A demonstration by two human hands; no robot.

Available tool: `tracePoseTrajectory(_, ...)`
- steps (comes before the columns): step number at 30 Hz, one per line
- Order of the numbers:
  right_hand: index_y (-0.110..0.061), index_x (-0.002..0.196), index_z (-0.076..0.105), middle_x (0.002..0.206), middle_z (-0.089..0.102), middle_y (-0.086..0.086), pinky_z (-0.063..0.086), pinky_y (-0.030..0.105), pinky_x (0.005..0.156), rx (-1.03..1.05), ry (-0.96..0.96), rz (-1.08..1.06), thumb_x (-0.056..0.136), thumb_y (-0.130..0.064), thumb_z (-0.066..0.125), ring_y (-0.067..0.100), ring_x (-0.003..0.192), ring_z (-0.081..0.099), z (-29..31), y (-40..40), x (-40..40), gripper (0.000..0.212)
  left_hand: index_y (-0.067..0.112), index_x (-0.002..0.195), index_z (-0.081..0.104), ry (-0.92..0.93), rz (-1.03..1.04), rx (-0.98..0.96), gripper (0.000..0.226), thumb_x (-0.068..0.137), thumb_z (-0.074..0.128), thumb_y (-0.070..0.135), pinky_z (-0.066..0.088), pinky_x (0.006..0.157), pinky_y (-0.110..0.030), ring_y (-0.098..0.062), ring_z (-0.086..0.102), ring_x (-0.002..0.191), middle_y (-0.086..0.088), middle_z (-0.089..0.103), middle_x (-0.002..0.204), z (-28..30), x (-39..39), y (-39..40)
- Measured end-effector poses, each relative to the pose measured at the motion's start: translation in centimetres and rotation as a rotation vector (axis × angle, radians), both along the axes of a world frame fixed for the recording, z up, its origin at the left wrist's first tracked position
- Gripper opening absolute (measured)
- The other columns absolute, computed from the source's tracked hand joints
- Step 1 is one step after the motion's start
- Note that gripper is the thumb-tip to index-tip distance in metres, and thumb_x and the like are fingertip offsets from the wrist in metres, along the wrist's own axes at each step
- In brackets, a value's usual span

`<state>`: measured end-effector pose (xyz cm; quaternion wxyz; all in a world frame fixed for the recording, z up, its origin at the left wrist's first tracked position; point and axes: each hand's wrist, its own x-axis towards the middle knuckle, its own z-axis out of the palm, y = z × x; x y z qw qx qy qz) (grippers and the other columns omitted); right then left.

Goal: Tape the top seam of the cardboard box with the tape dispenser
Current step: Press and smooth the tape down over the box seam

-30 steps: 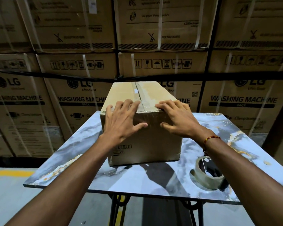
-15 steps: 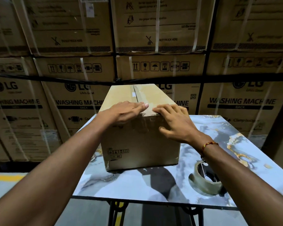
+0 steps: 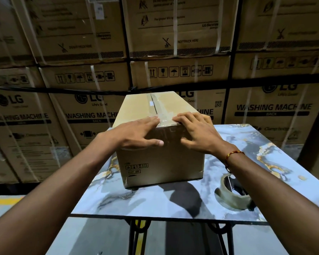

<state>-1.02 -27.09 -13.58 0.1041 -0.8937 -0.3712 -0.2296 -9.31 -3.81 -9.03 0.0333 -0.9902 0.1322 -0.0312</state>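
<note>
A long brown cardboard box (image 3: pixel 160 162) stands on the marbled table (image 3: pixel 155 201). A strip of clear tape (image 3: pixel 157 107) runs along its top seam and folds over the near end. My left hand (image 3: pixel 136 133) lies flat on the box's near top edge, fingers on top and thumb down on the front face. My right hand (image 3: pixel 197 133) presses the same edge just right of the tape, fingers spread. Neither hand holds anything. The roll of clear tape (image 3: pixel 232 196) lies on the table at the right, under my right forearm.
Stacked washing machine cartons (image 3: pixel 182 43) bound with white straps form a wall close behind the table. The table's near edge (image 3: pixel 164 217) sits on a black metal frame. A grey floor with a yellow line (image 3: pixel 6 200) shows at the left.
My left hand has slid along the near top edge, from a grip over the corner to lying flat with the thumb down. The right hand stays on the edge. The view shifted left.
</note>
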Motion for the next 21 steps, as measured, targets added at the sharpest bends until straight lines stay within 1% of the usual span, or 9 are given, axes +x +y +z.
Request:
tracePoseTrajectory(4, -0.033, 0.146, 0.039, 0.151, 0.042, -0.004, 0.021, 0.039, 0.110, 0.001, -0.005, -0.005, 0.078, -0.045, 0.049, 0.023, 0.136, 0.036, -0.1, 0.1, -0.1, 0.070, 0.022, 0.159, 0.008, -0.001, -0.009, 0.006, 0.096, 0.086, 0.046, 0.071, 0.018, 0.123, -0.039, -0.017, 0.014, 0.153, 0.002, 0.007, 0.167, 0.3, 0.4, 0.1)
tracePoseTrajectory(7, -0.033, 0.147, 0.037, 0.152, 0.042, -0.004, 0.020, 0.040, 0.112, -0.010, -0.010, -0.001, 0.081, -0.046, 0.049, 0.023, 0.137, 0.035, -0.2, 0.1, 0.0, 0.068, 0.021, 0.159, 0.009, 0.019, -0.005, 0.004, 0.102, 0.082, 0.058, 0.068, 0.018, 0.123, -0.038, -0.018, 0.014, 0.153, 0.003, 0.008, 0.167, 0.5, 1.9, 0.2)
tracePoseTrajectory(9, -0.033, 0.146, 0.038, 0.151, 0.043, -0.005, 0.020, 0.040, 0.113, -0.004, -0.018, 0.006, 0.085, -0.051, 0.047, 0.022, 0.137, 0.036, -0.2, 0.0, 0.2, 0.065, 0.020, 0.159, 0.010, 0.014, -0.006, 0.000, 0.107, 0.080, 0.067, 0.063, 0.017, 0.122, -0.036, -0.017, 0.014, 0.153, 0.002, 0.009, 0.167, 0.5, 2.8, 0.2)
tracePoseTrajectory(11, -0.032, 0.144, 0.042, 0.148, 0.046, -0.005, 0.022, 0.040, 0.111, 0.029, -0.038, 0.013, 0.091, -0.061, 0.040, 0.021, 0.136, 0.039, -0.3, 0.1, 0.3, 0.061, 0.020, 0.159, 0.011, -0.019, -0.001, -0.004, 0.109, 0.077, 0.072, 0.059, 0.019, 0.122, -0.036, -0.018, 0.015, 0.152, 0.002, 0.011, 0.167, 0.3, 3.3, 0.2)
tracePoseTrajectory(13, -0.032, 0.139, 0.047, 0.141, 0.052, -0.006, 0.025, 0.040, 0.109, 0.071, -0.070, -0.007, 0.093, -0.069, 0.031, 0.020, 0.131, 0.044, -0.5, 0.4, 0.3, 0.062, 0.020, 0.158, 0.013, -0.076, 0.010, 0.010, 0.110, 0.075, 0.073, 0.060, 0.024, 0.121, -0.037, -0.019, 0.019, 0.152, 0.001, 0.015, 0.167, 0.0, 3.1, 0.2)
tracePoseTrajectory(15, -0.031, 0.129, 0.052, 0.131, 0.057, -0.007, 0.028, 0.041, 0.104, 0.125, -0.118, -0.055, 0.094, -0.073, 0.026, 0.022, 0.122, 0.049, -0.9, 1.3, 0.0, 0.060, 0.019, 0.157, 0.017, -0.159, 0.048, 0.062, 0.110, 0.074, 0.072, 0.064, 0.027, 0.119, -0.039, -0.022, 0.025, 0.150, -0.002, 0.021, 0.165, -0.6, 2.3, 0.4)
tracePoseTrajectory(18, -0.027, 0.112, 0.054, 0.115, 0.059, -0.005, 0.032, 0.047, 0.099, 0.194, -0.203, -0.159, 0.095, -0.072, 0.026, 0.025, 0.107, 0.052, -1.2, 3.1, -0.7, 0.055, 0.019, 0.157, 0.021, -0.292, 0.135, 0.099, 0.109, 0.072, 0.069, 0.068, 0.028, 0.119, -0.040, -0.023, 0.030, 0.148, -0.004, 0.026, 0.164, -1.6, 0.6, 1.2)
tracePoseTrajectory(21, -0.022, 0.109, 0.054, 0.113, 0.059, 0.001, 0.034, 0.052, 0.098, 0.194, -0.280, -0.212, 0.094, -0.074, 0.028, 0.029, 0.104, 0.053, -1.8, 3.9, -0.9, 0.060, 0.019, 0.155, 0.027, -0.371, 0.165, 0.047, 0.106, 0.072, 0.065, 0.073, 0.029, 0.116, -0.038, -0.023, 0.032, 0.147, -0.003, 0.030, 0.162, -2.3, -0.7, 1.9)
